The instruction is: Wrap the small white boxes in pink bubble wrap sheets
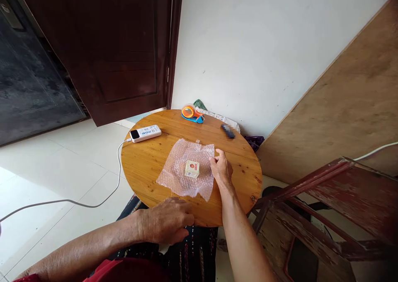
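A small cream box [192,169] with red printing sits near the middle of a sheet of clear bubble wrap [177,174], which lies spread on the round wooden table [143,162]. At the sheet's right edge is my right hand [222,167], its thumb by the plastic and its index finger bent a little apart from the thumb. My left hand [169,220] hovers or rests at the table's front edge, below the sheet. Its fingers are loosely bent with the thumb apart, and I see nothing in it.
An orange and blue tape dispenser [192,113] stands at the table's back. At the left lies a white power bank [145,133] with a grey cable [116,182] hanging to the floor. A blurred dark object [228,131] lies back right. A worn wooden chair [311,199] stands at the right.
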Demonstrator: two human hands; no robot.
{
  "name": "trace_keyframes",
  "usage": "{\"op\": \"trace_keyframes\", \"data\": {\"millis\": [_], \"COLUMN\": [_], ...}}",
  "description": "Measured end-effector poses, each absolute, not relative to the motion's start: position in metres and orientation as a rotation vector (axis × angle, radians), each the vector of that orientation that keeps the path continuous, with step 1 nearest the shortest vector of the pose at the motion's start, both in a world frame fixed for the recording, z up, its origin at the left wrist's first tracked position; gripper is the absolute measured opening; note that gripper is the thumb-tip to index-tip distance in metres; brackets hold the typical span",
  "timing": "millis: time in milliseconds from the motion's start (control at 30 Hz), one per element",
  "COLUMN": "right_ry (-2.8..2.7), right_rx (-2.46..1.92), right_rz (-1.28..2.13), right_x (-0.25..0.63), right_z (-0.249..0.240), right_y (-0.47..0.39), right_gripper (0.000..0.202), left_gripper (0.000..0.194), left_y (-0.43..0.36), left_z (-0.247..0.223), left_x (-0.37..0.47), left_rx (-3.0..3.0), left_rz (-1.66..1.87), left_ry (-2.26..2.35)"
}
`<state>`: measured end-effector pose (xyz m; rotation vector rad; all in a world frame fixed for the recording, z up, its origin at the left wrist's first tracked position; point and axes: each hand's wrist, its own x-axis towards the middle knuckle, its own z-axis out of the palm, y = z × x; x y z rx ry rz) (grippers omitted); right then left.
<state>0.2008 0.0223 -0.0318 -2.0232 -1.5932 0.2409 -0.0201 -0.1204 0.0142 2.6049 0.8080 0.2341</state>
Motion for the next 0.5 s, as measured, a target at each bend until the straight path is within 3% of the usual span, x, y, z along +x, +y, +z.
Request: {"op": "trace_keyframes", "data": {"millis": [67, 233, 500], "right_ry": [-1.6, -1.615, -1.589], "right_rx": [-2.032, -2.058, -2.064], "right_rz": [0.227, 0.231, 0.194], "right_x": [0.199, 0.195, 0.198], "right_z": [-0.03, -0.027, -0.031], "right_y": [0.02, 0.018, 0.021], "right_gripper": [0.047, 0.05, 0.052], "left_gripper": [0.006, 0.023, 0.023], "left_y": [-0.119, -0.073, -0.034], "left_z": [0.019, 0.029, 0.007], "left_x": [-0.023, -0.023, -0.014], "left_rx": [2.557, 2.386, 2.175], "left_rz": [0.32, 1.046, 0.479], "left_ry": [0.737, 1.134, 1.567]}}
